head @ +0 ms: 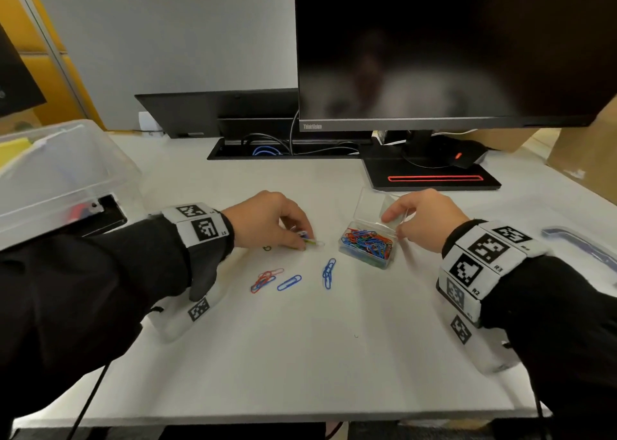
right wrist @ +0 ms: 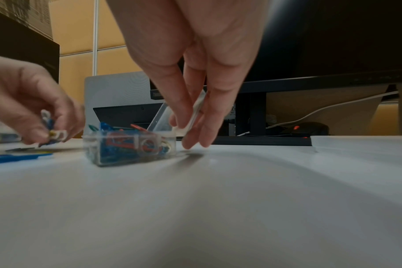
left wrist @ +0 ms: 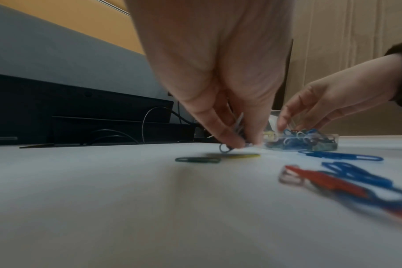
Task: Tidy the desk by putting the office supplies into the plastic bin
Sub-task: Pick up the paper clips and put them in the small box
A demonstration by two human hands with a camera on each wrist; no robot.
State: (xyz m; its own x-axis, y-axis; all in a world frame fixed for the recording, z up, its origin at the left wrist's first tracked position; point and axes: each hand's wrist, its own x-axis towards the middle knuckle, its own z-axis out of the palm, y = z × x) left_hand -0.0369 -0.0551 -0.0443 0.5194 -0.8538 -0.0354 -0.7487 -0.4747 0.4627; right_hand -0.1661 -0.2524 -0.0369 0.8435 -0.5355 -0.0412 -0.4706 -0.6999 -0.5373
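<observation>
A small clear box [head: 367, 247] full of coloured paper clips stands on the white desk, its hinged lid [head: 375, 204] tipped up. My right hand [head: 405, 221] pinches that lid [right wrist: 196, 110] between thumb and fingers, beside the box [right wrist: 131, 146]. Just left of the box, my left hand [head: 302, 237] pinches a few paper clips [left wrist: 238, 127] against the desk. Loose clips lie in front: a red and blue tangle [head: 265, 279], a blue clip [head: 289, 282], linked blue clips [head: 329, 272], a green clip [left wrist: 197, 160]. The large clear plastic bin [head: 60, 176] sits at the far left.
A dark monitor [head: 450, 49] on a black stand [head: 430, 177] rises behind the box. A cable slot [head: 283, 149] with wires runs along the back. A clear bin lid [head: 581, 242] lies at the right edge. Cardboard boxes [head: 587, 159] stand at the far right.
</observation>
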